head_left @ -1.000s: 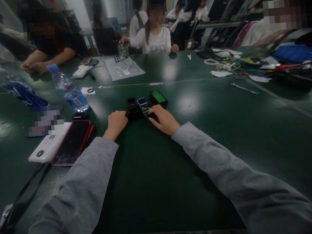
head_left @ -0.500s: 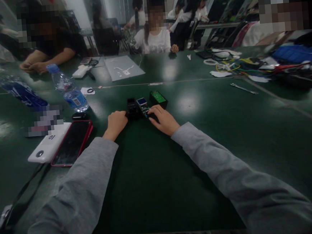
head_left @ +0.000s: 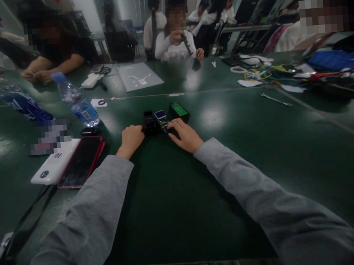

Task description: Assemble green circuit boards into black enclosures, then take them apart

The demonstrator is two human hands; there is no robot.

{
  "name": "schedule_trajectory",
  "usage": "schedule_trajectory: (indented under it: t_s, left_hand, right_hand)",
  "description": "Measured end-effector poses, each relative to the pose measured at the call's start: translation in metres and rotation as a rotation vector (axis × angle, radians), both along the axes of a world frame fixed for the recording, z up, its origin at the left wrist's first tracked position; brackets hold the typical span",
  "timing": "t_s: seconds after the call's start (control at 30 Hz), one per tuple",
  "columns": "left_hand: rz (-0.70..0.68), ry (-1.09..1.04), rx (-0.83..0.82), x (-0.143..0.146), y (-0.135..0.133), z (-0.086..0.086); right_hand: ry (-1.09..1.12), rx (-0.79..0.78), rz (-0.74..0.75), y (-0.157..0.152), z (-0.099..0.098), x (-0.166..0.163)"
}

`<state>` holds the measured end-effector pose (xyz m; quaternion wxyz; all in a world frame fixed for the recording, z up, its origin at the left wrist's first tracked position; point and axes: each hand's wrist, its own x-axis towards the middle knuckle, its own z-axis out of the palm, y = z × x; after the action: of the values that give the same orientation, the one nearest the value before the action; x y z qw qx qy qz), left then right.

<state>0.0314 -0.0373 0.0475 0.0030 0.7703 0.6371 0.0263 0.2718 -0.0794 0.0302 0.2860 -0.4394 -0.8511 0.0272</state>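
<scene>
Both my arms in grey sleeves reach out over a dark green table (head_left: 176, 198). My left hand (head_left: 131, 139) is curled into a loose fist, its knuckles against a small black plastic housing (head_left: 149, 123). My right hand (head_left: 183, 134) rests with bent fingers pressing on a small circuit board with a blue-white display (head_left: 161, 118). Just behind the right hand lies a black case holding a green board (head_left: 179, 110). What lies under my right fingertips is hidden.
At left lie a red-cased phone (head_left: 80, 161), a white power bank (head_left: 52, 168), a black strap and two water bottles (head_left: 76, 100). A wrench (head_left: 276, 99) and tangled cables (head_left: 283, 75) lie at right. Other people sit across the table; one in white holds a dark tool.
My hands and the parts have stayed put. The person in white across the table has put away a green board and raised a dark tool in both hands.
</scene>
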Motion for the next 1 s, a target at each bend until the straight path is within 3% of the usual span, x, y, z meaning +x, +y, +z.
schedule_trajectory:
  t_s: [1.0]
  left_hand:
    - [-0.009, 0.01, 0.016, -0.0019, 0.0015, -0.0025]
  right_hand:
    - [-0.001, -0.012, -0.007, -0.0008, 0.0016, -0.0014]
